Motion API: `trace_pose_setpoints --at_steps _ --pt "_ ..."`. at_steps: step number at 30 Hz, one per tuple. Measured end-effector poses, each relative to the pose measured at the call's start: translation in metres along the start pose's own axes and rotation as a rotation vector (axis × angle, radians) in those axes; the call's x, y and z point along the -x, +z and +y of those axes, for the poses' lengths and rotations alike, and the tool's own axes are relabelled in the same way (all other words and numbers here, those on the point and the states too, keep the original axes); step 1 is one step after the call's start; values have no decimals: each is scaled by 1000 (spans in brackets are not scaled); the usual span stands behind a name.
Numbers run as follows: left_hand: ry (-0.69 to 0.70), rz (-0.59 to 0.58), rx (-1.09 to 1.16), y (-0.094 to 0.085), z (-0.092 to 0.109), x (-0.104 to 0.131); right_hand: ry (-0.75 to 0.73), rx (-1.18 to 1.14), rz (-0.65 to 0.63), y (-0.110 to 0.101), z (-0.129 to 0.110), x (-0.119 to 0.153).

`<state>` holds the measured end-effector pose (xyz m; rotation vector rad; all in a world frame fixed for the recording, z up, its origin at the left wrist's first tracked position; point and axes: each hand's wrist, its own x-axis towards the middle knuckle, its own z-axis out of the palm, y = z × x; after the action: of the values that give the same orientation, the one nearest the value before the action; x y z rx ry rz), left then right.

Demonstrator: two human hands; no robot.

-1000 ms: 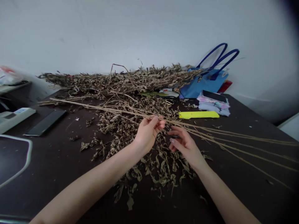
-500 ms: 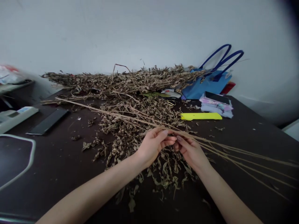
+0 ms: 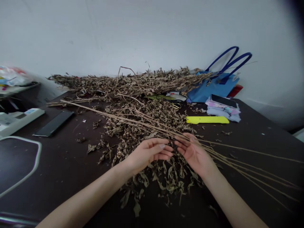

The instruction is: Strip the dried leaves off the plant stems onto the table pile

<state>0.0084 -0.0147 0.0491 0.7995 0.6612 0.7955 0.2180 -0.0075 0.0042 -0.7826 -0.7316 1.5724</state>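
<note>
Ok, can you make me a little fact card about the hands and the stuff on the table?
Left hand: open, over the leaves
Right hand: at the stalks, grip unclear
Stalks: long, thin, slanting across the leaves
Leaves: dry, heaped on the dark table
Bag: blue, two handles
Phone: on cloth

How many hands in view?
2: the left hand, over the dried leaves; the right hand, beside it at the long stalks. No others are visible.
</note>
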Motion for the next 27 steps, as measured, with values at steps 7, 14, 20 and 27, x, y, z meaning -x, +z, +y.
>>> trace_pose_setpoints --at_steps 7,14,20,27 --pt "71 137 -68 -44 13 7 -53 -27 15 -5 -8 -4" --pt "200 303 -191 -87 26 10 -108 -55 65 -14 -23 -7" --pt "457 659 -704 -132 52 12 -100 -65 104 -14 -28 -5" --pt "731 880 -1470 -181 95 -10 -104 -58 83 -11 -29 -4"
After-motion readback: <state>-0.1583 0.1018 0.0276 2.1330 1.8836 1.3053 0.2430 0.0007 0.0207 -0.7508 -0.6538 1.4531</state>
